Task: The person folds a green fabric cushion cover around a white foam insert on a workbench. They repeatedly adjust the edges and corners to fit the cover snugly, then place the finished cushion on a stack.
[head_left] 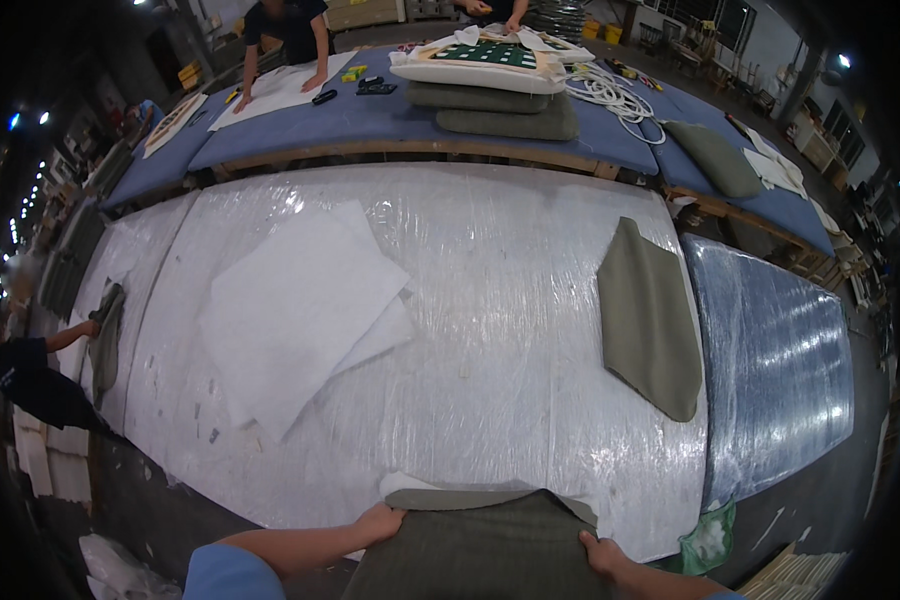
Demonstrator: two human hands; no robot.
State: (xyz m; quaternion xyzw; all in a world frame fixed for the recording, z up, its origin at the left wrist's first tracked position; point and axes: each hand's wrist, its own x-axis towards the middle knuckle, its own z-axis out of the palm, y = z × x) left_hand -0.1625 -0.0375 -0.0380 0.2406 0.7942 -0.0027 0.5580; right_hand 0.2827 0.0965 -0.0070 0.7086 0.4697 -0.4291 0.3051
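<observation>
At the near edge of the plastic-wrapped table (480, 400), my two hands hold a grey-green fabric cushion cover (470, 555) by its upper edge. My left hand (380, 522) is closed on its left corner, and my right hand (600, 552) grips the right side. Between them the rim of the cover stands partly raised, with some white padding (398, 482) showing behind it. The lower part of the cover runs out of view. Farther right on the table lies another grey-green cover (650, 320), flat. Square white padding sheets (300, 310) lie stacked to the left.
Beyond stands a blue-topped table (300, 135) with grey-green cushions (510, 120), a webbed seat frame (480, 60) and coiled white cord (615, 95). Co-workers (290, 35) work there; another person (40, 375) handles fabric at left. A wrapped blue surface (770, 350) adjoins the right side.
</observation>
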